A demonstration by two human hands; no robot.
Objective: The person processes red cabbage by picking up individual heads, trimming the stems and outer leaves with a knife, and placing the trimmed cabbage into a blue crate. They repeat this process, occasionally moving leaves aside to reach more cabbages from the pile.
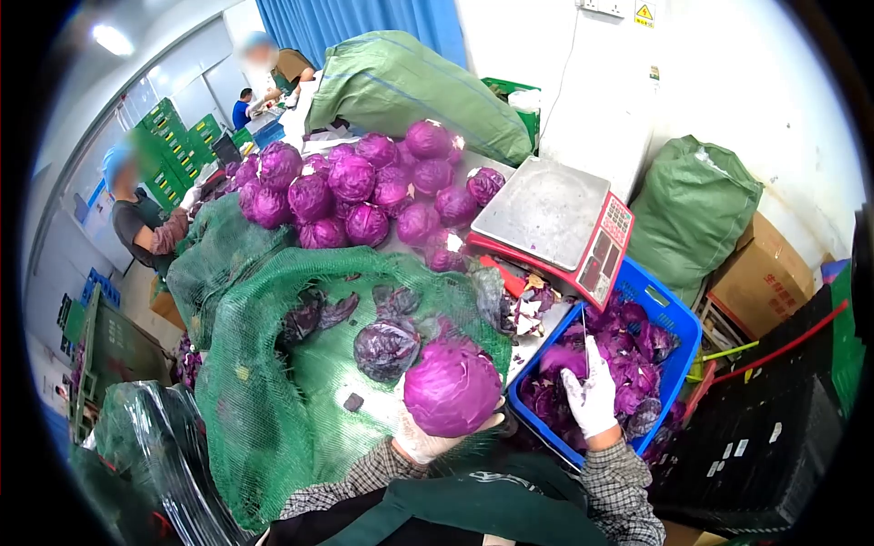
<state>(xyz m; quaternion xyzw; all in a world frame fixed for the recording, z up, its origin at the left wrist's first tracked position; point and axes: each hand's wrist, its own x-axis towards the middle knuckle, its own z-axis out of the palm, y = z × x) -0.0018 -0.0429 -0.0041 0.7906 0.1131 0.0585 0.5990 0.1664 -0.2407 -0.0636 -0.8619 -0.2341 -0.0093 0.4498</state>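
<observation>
My left hand (428, 444), in a white glove, cups a large red cabbage (452, 387) from below. A smaller, darker cabbage (386, 349) lies behind it on the green mesh sack (264, 391), among loose leaves. My right hand (592, 391), also gloved, is closed around a knife (584, 326) whose thin blade points up and away from me; its handle is hidden in the fingers. Beneath that hand stands a blue crate (678, 364) filled with purple cabbage leaves (628, 350).
Cabbages (355, 182) are piled at the back of the table. A red scale (555, 218) with a steel pan stands beyond the blue crate. Green sacks (692, 209), a cardboard box (763, 278) and a black crate (756, 446) are on the right. A co-worker (137, 209) stands at left.
</observation>
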